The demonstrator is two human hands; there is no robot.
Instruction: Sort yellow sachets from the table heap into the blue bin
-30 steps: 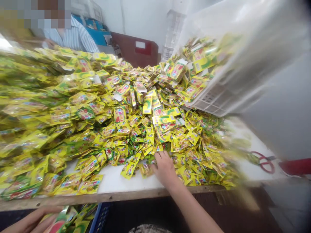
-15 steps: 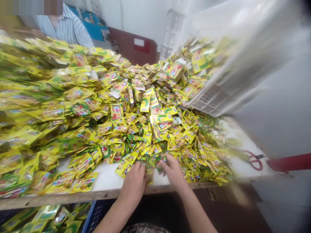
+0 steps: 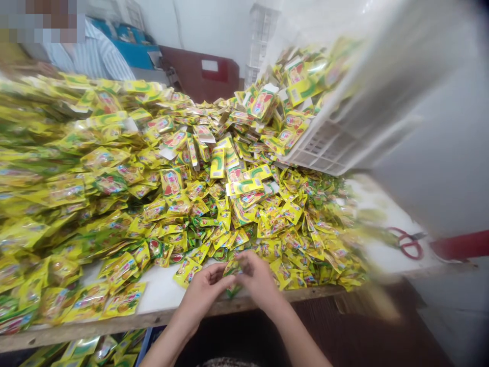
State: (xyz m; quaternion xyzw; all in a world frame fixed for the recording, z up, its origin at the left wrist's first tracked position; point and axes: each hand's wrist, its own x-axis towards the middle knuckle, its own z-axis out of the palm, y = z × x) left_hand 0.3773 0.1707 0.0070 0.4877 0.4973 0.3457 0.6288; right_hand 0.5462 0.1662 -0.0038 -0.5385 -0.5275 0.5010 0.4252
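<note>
A big heap of small yellow and green sachets [image 3: 198, 204] covers the white table [image 3: 164, 290]. At the table's near edge my left hand [image 3: 202, 293] and my right hand [image 3: 257, 278] meet, fingers pinched together on one small yellow sachet [image 3: 231, 270] lifted just off the table. The sachet is mostly hidden between my fingers.
A white plastic crate [image 3: 344, 122] tilts over the pile at the right, sachets spilling from it. Red-handled scissors [image 3: 407, 242] lie on the table's right end. A person in a striped shirt [image 3: 91, 56] is behind the heap. More sachets fill a bin [image 3: 95, 349] below the table.
My left hand came up from below the table to join the right. Both hands pulled back from the pile's edge and now pinch one sachet between them.
</note>
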